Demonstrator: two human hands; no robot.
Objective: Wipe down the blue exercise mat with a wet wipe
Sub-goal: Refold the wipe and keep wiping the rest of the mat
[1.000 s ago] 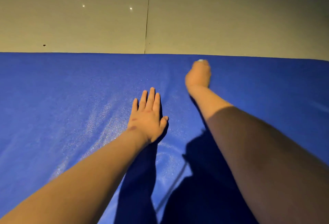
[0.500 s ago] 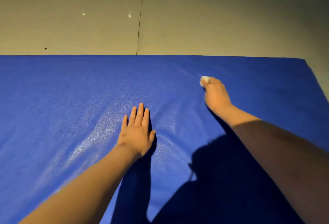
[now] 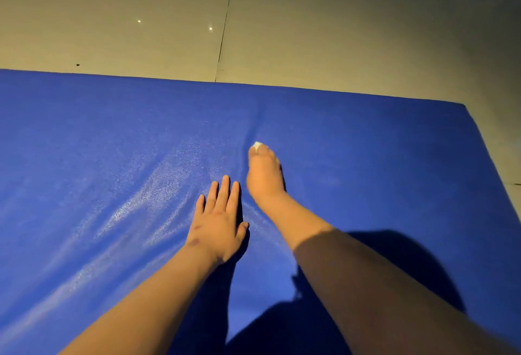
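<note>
Head view
Mat: the blue exercise mat [image 3: 366,157] lies flat on the tiled floor [image 3: 310,30] and fills most of your view, with wet sheen left of your hands.
Left hand: your left hand [image 3: 218,226] presses palm down on the mat, fingers straight and together, holding nothing.
Right hand: your right hand [image 3: 263,172] is closed around the white wet wipe [image 3: 257,145], pressed to the mat beside a crease [image 3: 249,134].
</note>
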